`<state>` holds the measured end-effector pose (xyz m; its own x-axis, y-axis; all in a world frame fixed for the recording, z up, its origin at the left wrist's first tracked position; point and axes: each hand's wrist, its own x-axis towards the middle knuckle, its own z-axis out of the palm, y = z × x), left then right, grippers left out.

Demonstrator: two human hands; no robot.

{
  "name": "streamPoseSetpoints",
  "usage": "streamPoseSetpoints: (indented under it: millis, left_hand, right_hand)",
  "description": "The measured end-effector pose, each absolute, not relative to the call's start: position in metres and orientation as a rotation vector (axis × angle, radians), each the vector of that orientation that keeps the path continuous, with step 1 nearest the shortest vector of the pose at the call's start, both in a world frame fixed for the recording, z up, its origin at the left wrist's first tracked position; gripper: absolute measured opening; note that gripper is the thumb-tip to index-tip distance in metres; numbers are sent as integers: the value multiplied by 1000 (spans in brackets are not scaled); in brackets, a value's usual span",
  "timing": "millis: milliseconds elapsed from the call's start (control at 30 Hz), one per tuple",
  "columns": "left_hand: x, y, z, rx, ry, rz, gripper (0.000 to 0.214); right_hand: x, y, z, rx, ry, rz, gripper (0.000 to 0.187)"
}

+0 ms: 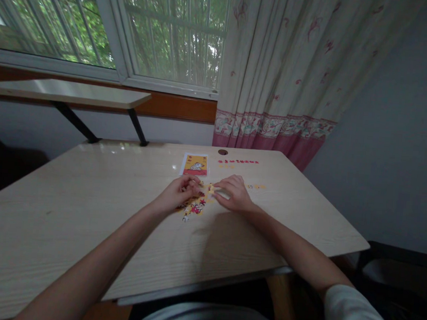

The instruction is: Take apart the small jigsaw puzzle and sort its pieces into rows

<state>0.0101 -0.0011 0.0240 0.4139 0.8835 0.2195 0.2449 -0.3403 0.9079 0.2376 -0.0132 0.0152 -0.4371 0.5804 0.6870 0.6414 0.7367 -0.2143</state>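
A loose pile of small jigsaw puzzle pieces [197, 207], yellow, red and white, lies on the table in front of me. My left hand [182, 193] is at the pile's left side, fingers curled and closed; what they hold, if anything, I cannot make out. From the right, my right hand [234, 192] reaches in with thumb and forefinger closed around a yellowish puzzle piece [211, 188]. Just beyond the hands lies a picture card [195, 165] showing a white animal on yellow and red.
Red puzzle pieces [238, 161] form a row at the back right, with yellow pieces [226, 166] below it. More pieces [256, 186] lie beyond my right wrist. A raised shelf [68, 91] stands at the back left of the table [85, 209], near a round cable hole [223, 152].
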Motion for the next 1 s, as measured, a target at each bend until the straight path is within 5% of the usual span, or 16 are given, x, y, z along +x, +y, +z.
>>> streamPoseSetpoints:
  millis: [267,1000]
  left_hand:
    - [-21,12,29,2633,1243,570,27]
    - [-7,7,21,2696,1228,425,29]
  right_hand:
    - [277,-2,28,-1038,-1900,-238,21]
    - [303,27,33,-1120,-1818,-200,21]
